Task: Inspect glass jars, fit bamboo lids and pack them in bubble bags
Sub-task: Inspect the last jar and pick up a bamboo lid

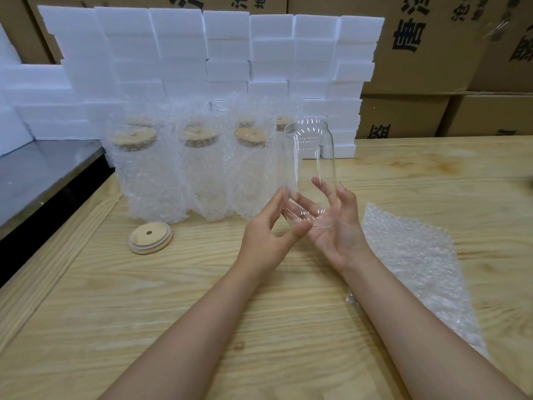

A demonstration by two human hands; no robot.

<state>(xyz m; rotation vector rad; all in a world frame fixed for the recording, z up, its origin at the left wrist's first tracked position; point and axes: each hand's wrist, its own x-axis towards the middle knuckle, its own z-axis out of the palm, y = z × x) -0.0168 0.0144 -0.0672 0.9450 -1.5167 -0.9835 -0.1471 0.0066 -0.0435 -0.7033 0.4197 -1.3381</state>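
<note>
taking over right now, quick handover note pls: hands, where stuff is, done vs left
The left hand and right hand both hold the bare glass jar roughly upright by its base, above the wooden table; no lid on it.
The bamboo lid lies loose on the table to the left; an empty bubble bag lies flat to the right.
Done: at least three lidded jars in bubble bags stand in a row behind.
Left: finish inspecting this jar, fit the lid, bag it.

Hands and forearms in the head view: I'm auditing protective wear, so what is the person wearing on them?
Nothing visible. The left hand and right hand are ungloved and show no rings. Above the wrists there is nothing either: no sleeves, watch or bracelet up to the frame's edge.
</note>
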